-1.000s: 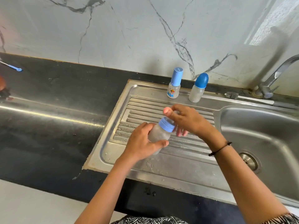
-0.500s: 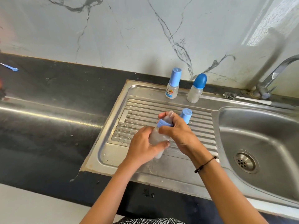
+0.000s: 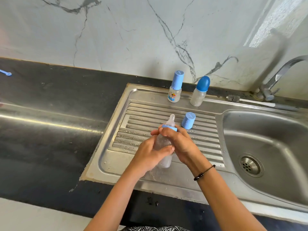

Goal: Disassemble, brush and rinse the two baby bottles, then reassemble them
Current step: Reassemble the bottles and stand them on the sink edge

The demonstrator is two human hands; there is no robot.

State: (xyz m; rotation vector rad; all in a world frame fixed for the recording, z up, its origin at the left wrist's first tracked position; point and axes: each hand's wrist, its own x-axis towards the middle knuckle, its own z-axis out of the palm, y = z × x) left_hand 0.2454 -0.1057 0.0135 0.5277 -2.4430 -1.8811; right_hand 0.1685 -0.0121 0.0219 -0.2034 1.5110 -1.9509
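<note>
A clear baby bottle [image 3: 164,145] with bare teat [image 3: 171,120] is held tilted above the ridged drainboard [image 3: 208,144]. The left hand [image 3: 150,155] wraps its body from the left; the right hand [image 3: 180,143] curls around its blue collar [image 3: 167,127]. Its cap [image 3: 188,120] stands just right. Two capped bottles [image 3: 174,92] stand farther back.

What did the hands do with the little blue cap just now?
The right hand pulled the blue cap off the bottle, stood it on the draining board, let go, and came back to grip the blue collar. The teat now shows. The left hand kept holding the bottle; the two capped bottles at the back and the brush did not move.
</note>
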